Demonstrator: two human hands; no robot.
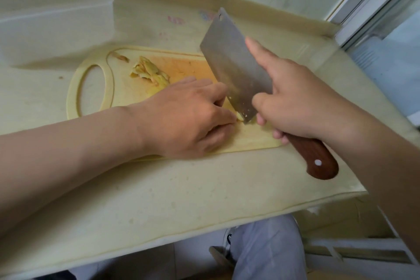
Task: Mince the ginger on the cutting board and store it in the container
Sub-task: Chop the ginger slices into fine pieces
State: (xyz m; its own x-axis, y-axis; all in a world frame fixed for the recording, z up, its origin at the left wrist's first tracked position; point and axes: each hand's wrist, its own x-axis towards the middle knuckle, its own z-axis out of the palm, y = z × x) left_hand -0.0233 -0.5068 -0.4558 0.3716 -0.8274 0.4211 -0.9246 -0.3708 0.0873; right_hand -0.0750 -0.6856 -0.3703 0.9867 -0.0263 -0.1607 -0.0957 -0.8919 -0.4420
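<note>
Head view. The left hand (pixel 193 111) is laid knuckles-up on the cutting board (pixel 95 95), its fingers curled down over a piece of ginger (pixel 239 116) that is almost wholly hidden beneath them; the grip itself cannot be made out. The right hand (pixel 293 102) is closed around the wooden handle of a cleaver (pixel 236 68), the index finger extended along the flat of the blade, whose edge is set down just beside the left fingertips. A pile of ginger peelings (pixel 148 71) lies further along the board. The translucent container (pixel 52 11) stands well apart, at the far left. The ginger is judged firm, fibrous and damp, so liable to slip; it is best pinned from above with fingertips tucked back.
</note>
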